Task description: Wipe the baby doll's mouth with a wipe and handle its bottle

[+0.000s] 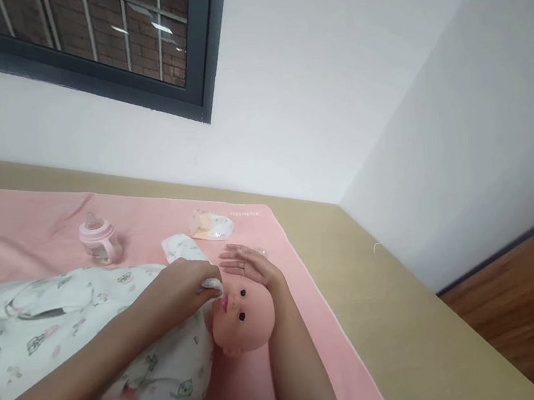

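A baby doll point(253, 322) lies on its back on a pink sheet, head to the right, in a white patterned outfit point(167, 342). My left hand point(193, 287) is closed on a small white cloth point(213, 286) and holds it beside the doll's mouth. Against the far side of the doll's head rests my right hand point(250, 265), with its fingers stretched out and nothing in it. One sleeve of the outfit point(182, 246) sticks out beyond my left hand. The doll's far cheek is partly hidden by my hands.
A pink baby bottle point(99, 240) with handles stands beyond the doll's body. Near the sheet's far edge lies a clear patterned plastic item point(212, 225). A small clear object point(261, 251) sits behind my right hand. The pink sheet point(311, 324) covers part of a beige surface point(371, 297) against white walls.
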`<state>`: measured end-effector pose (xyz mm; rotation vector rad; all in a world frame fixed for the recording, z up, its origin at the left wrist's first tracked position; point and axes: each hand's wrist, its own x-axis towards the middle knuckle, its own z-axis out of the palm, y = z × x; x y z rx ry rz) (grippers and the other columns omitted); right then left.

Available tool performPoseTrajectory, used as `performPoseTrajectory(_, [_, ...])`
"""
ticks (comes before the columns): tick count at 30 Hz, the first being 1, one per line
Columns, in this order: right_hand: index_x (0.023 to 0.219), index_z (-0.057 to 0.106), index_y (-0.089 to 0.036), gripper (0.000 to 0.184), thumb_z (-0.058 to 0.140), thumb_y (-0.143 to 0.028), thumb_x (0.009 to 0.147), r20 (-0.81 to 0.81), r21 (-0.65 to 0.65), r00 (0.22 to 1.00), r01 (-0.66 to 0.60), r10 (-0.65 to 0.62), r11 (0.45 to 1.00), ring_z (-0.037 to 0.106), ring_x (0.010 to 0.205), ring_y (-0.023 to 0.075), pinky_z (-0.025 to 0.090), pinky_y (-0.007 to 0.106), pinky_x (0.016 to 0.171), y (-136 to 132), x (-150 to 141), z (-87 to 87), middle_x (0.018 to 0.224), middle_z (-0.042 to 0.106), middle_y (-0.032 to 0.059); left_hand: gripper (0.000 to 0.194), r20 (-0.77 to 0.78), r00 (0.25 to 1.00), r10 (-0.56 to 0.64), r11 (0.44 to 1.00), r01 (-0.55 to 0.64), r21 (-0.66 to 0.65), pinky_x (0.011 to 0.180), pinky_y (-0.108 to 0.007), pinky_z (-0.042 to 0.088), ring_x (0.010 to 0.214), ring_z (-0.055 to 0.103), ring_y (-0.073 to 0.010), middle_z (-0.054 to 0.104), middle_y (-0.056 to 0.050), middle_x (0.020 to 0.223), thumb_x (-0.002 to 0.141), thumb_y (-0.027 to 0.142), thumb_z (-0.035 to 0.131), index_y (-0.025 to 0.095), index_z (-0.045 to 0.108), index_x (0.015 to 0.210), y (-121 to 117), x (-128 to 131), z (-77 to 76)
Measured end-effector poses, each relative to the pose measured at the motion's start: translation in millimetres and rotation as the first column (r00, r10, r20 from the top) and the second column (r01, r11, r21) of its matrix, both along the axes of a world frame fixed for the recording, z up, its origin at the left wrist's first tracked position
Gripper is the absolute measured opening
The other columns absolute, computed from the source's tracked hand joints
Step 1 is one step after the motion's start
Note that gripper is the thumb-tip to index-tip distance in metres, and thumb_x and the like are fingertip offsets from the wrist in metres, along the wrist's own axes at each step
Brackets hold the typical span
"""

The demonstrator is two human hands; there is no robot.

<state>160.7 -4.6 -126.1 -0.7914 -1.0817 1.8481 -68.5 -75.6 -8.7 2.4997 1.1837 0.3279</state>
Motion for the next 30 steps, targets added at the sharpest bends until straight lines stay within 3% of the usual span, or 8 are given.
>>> performPoseTrajectory(6, [0.116, 0.058, -0.019, 0.038, 0.065, -0.033, 0.081, 0.012, -0.010, 1.000, 0.009, -0.009, 1.000, 0.065, 0.105, 0.0209, 0.041, 0.045, 0.106, 2, 0, -0.3, 0.117, 0.066, 0.0085, 0.018, 0.011, 1.000, 0.002, 1.000, -0.002, 0.022, 0.069, -0.027, 0.042, 0.078, 0.063, -0.0216, 0.068, -0.002, 0.077, 0.077, 0.019, 0.050, 0.022, 0.067, 0.074, 0, 2, -2.6])
performPoseTrajectory(11, [0.117, 0.057, -0.019, 0.039, 0.064, -0.034, 0.082, 0.019, -0.002, 1.000, 0.009, -0.009, 1.000, 0.065, 0.106, 0.0203, 0.042, 0.045, 0.106, 1, -1, 0.6, 0.117, 0.066, 0.0093, 0.017, 0.049, 0.998, 0.044, 0.999, -0.045, 0.023, 0.067, -0.026, 0.042, 0.077, 0.062, -0.0206, 0.068, -0.001, 0.080, 0.079, 0.022, 0.050, 0.023, 0.067, 0.074, -6, 2, 6.2])
performPoseTrajectory(16, [0.119, 0.055, -0.019, 0.044, 0.065, -0.037, 0.081, 0.026, -0.001, 1.000, 0.003, -0.003, 1.000, 0.065, 0.105, 0.0214, 0.042, 0.046, 0.105, 2, 0, 0.6, 0.118, 0.066, 0.0104, 0.014, 0.058, 0.998, 0.010, 0.998, -0.006, -0.064, 0.064, -0.026, 0.041, 0.072, 0.061, -0.0180, 0.068, 0.002, 0.078, 0.078, 0.019, 0.053, 0.022, 0.066, 0.074, -15, 4, 15.0])
performPoseTrajectory(21, [0.118, 0.057, -0.020, 0.043, 0.067, -0.037, 0.079, 0.016, -0.001, 1.000, 0.001, -0.001, 1.000, 0.065, 0.106, 0.0218, 0.042, 0.046, 0.105, 3, 0, -0.9, 0.118, 0.066, 0.0100, 0.015, 0.055, 0.997, -0.047, 0.998, 0.048, -0.029, 0.067, -0.028, 0.040, 0.074, 0.060, -0.0183, 0.067, 0.000, 0.079, 0.079, 0.016, 0.050, 0.020, 0.063, 0.072, -17, 5, 9.7])
performPoseTrajectory(30, [0.115, 0.058, -0.019, 0.043, 0.069, -0.037, 0.077, 0.034, 0.005, 0.999, 0.012, -0.012, 1.000, 0.066, 0.102, 0.0223, 0.043, 0.046, 0.104, 0, -1, 3.2, 0.114, 0.067, 0.0096, 0.018, 0.066, 0.997, -0.031, 0.998, 0.035, -0.058, 0.070, -0.028, 0.042, 0.081, 0.060, -0.0190, 0.066, -0.003, 0.085, 0.081, 0.013, 0.048, 0.018, 0.065, 0.077, -13, 6, 5.6])
